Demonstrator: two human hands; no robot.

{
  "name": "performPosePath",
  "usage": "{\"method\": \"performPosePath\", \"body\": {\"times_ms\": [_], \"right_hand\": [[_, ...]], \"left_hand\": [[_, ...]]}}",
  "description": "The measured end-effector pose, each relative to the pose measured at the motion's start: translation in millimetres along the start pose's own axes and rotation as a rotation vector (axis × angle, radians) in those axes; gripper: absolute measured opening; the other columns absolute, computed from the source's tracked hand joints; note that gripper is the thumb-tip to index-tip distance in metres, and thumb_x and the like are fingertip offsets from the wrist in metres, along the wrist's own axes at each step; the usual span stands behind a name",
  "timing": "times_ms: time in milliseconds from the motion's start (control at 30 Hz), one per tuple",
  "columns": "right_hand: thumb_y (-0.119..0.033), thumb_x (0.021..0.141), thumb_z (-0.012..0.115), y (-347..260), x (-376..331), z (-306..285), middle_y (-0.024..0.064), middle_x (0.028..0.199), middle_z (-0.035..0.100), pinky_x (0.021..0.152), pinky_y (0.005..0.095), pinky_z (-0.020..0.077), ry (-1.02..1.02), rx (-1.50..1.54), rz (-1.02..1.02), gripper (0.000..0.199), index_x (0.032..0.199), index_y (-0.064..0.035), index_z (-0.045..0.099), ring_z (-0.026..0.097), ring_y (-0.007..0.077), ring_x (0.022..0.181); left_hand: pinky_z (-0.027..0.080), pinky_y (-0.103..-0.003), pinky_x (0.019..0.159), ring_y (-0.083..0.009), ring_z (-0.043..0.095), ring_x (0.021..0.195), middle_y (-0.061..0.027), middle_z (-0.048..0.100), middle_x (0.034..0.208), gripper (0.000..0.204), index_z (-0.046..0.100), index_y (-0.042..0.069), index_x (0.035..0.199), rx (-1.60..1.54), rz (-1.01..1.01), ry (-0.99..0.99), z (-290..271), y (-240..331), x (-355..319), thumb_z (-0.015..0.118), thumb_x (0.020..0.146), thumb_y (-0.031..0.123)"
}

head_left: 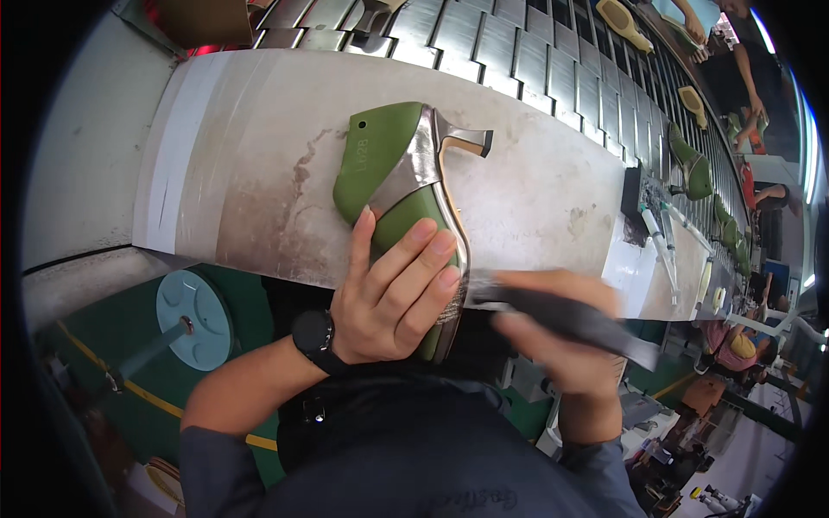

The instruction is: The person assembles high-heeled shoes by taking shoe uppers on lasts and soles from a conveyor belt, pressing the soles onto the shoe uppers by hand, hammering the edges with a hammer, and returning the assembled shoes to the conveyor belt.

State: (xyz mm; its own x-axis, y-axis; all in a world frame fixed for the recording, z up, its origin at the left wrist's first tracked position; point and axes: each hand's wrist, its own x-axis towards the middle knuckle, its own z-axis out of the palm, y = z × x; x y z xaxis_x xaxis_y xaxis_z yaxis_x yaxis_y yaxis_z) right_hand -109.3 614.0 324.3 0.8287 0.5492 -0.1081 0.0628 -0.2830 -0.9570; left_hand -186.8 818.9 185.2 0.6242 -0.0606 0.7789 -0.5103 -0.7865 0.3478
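Observation:
A heeled shoe (420,166) in metallic silver-bronze is fitted on a green plastic shoe last (371,164), lying on its side on the worktable. Its slim heel (468,138) points right, and the toe end comes toward me over the table's near edge. My left hand (393,289) is closed over the front part, fingers pressed across the last and the upper, hiding part of them. Close to the sole edge near the toe, my right hand (566,324) grips a dark-handled tool (570,321). Motion smears its metallic tip, so its kind is unclear.
Beyond the worktable (259,173) runs a slatted metal conveyor (484,43) carrying shoe lasts, including a green one (691,164). A dark holder (635,194) with slim tools (661,237) stands at right. A pale blue round disc (194,319) is below left. Other people work at far right.

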Motion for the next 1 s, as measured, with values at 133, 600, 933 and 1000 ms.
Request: {"method": "performPosePath", "body": {"times_ms": [133, 600, 933, 1000], "right_hand": [[-0.005, 0.089, 0.083, -2, 6, 8, 0.0147, 0.098, 0.081, 0.076, 0.0277, 0.0598, -0.079, -0.01, 0.107, 0.03, 0.117, 0.0014, 0.076, 0.078, 0.0154, 0.087], [-0.005, 0.082, 0.082, 27, -18, -12, 0.0106, 0.087, 0.074, 0.064, 0.0365, 0.0567, 0.027, -0.768, -0.314, 0.041, 0.122, -0.0004, 0.073, 0.072, 0.0281, 0.069], [-0.029, 0.101, 0.069, 39, -14, -5, 0.0192, 0.117, 0.075, 0.089, 0.0407, 0.0597, 0.226, 0.2, -0.047, 0.046, 0.133, 0.0038, 0.066, 0.075, 0.032, 0.101], [-0.057, 0.106, 0.053, 48, -1, 7, 0.0212, 0.119, 0.074, 0.084, 0.0438, 0.0627, -0.019, 0.804, 0.195, 0.072, 0.146, 0.0029, 0.055, 0.076, 0.0356, 0.096]], "left_hand": [[0.032, -0.075, 0.119, -0.0392, 0.058, 0.139, -0.0212, 0.057, 0.147, 0.039, 0.052, 0.005, 0.137, -0.022, -0.014, -0.063, -8, 2, 3, 0.065, 0.105, 0.023], [0.028, -0.066, 0.125, -0.048, 0.046, 0.147, -0.0321, 0.043, 0.159, 0.083, 0.033, -0.003, 0.158, -0.143, -0.085, -0.089, -26, 0, 5, 0.073, 0.101, 0.042], [0.041, -0.053, 0.123, -0.0317, 0.047, 0.15, -0.0141, 0.046, 0.165, 0.069, 0.042, 0.008, 0.16, -1.31, -0.809, 0.448, -100, -34, 23, 0.051, 0.11, 0.054], [0.039, -0.055, 0.123, -0.0324, 0.047, 0.15, -0.0178, 0.043, 0.166, 0.075, 0.037, 0.009, 0.164, -1.598, -0.725, 0.243, -103, -39, 23, 0.05, 0.109, 0.058]]}}
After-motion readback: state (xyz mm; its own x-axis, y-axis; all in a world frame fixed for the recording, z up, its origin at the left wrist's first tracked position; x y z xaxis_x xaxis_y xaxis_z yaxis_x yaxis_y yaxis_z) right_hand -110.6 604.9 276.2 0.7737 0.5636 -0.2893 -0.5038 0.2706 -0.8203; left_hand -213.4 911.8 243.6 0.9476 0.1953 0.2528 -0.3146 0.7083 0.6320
